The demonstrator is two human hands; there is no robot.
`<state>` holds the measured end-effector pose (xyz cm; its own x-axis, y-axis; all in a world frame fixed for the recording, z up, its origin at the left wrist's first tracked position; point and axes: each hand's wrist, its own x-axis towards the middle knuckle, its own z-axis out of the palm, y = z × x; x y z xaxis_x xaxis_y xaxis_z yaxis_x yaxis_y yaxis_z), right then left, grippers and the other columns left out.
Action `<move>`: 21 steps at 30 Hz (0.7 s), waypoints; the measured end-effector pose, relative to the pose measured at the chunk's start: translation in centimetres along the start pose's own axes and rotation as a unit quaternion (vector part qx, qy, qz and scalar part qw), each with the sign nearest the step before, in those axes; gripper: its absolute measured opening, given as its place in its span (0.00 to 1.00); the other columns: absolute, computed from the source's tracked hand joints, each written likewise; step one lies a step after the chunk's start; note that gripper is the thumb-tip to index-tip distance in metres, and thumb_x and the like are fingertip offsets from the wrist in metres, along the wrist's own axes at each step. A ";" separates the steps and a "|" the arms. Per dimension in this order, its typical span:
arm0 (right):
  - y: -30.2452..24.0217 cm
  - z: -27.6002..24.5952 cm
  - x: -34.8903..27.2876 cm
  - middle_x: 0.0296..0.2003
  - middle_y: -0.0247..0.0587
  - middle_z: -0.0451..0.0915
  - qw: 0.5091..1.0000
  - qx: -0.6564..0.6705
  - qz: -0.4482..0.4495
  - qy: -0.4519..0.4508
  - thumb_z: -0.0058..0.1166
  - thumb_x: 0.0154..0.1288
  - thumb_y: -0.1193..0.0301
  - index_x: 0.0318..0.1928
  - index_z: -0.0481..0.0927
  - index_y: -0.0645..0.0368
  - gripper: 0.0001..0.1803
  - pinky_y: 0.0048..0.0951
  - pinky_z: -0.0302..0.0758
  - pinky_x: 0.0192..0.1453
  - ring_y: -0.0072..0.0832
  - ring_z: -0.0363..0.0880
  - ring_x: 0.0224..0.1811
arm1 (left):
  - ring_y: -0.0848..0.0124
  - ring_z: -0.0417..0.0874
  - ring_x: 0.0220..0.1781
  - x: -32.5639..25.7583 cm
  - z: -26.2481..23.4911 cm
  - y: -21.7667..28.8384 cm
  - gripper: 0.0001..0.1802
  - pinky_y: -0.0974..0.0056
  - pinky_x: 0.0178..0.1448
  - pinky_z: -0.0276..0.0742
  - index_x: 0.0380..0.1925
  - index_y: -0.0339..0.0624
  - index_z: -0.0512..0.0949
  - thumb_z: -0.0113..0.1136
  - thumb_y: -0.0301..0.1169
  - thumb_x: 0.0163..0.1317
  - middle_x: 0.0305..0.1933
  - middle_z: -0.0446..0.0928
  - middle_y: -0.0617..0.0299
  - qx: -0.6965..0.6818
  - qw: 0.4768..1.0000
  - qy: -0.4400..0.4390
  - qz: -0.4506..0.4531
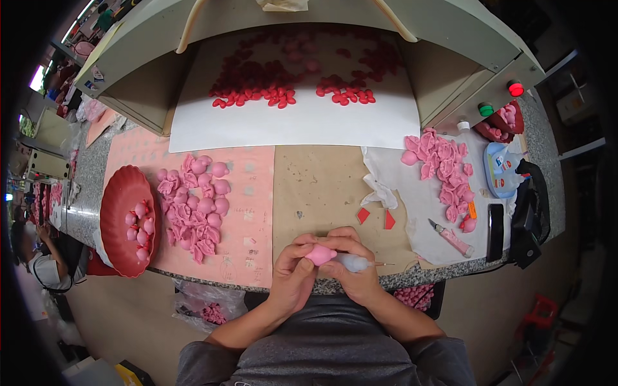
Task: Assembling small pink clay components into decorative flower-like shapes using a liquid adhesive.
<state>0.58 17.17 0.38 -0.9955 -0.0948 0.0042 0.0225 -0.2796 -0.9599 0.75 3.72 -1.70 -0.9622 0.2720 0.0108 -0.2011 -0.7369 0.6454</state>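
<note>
Close to my body at the table's front edge, my left hand (293, 269) has its thumb and fingers closed around a small rounded pink piece (320, 255) with a pointed end. My right hand (358, 276) meets it there, its fingertips at the same piece. In the right hand lies a small translucent bottle (351, 261), its thin needle tip pointing right. To the left sits a pile of similar pink pieces (193, 206), some round and some folded like petals. Further left, a red scalloped dish (122, 241) holds several round pink pieces.
Ahead, many glossy red pieces (254, 87) lie on a white sheet inside an open-fronted cabinet (450, 71). At right are more pink petal-like pieces (444, 164), a tube (452, 239), a phone (495, 231) and a blue tray (499, 186) of bottles. Two red scraps (389, 220) lie on brown paper.
</note>
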 end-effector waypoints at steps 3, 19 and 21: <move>-0.1 0.0 0.1 0.45 0.39 0.67 1.000 -0.021 -0.003 0.004 0.63 0.51 0.74 0.46 0.76 0.62 0.19 0.26 0.64 0.55 0.27 0.66 0.50 | 0.67 0.69 0.56 0.0 0.1 0.1 0.11 0.60 0.62 0.63 0.46 0.53 0.74 0.54 0.32 0.63 0.56 0.65 0.63 0.004 1.000 0.022 -0.002; -1.7 -1.5 1.2 0.40 0.39 0.71 0.973 -0.211 -0.095 0.003 0.65 0.46 0.79 0.45 0.77 0.60 0.22 0.24 0.70 0.45 0.26 0.72 0.41 | 0.68 0.70 0.58 1.2 -0.5 2.0 0.19 0.64 0.61 0.66 0.54 0.36 0.65 0.51 0.20 0.62 0.54 0.70 0.55 0.112 0.991 -0.001 -0.070; -1.8 -1.6 1.1 0.40 0.39 0.71 0.972 -0.217 -0.092 -0.006 0.66 0.46 0.78 0.45 0.77 0.60 0.22 0.24 0.70 0.44 0.27 0.72 0.41 | 0.68 0.70 0.59 1.2 -0.6 2.2 0.21 0.64 0.61 0.66 0.55 0.37 0.64 0.51 0.20 0.62 0.55 0.69 0.54 0.134 0.988 -0.031 -0.072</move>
<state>-0.75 19.14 1.68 -0.9779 -0.0940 0.1869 -0.1986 0.1360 -0.9706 -0.93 2.07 -0.75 -0.9130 0.4043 -0.0545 -0.2705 -0.4999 0.8228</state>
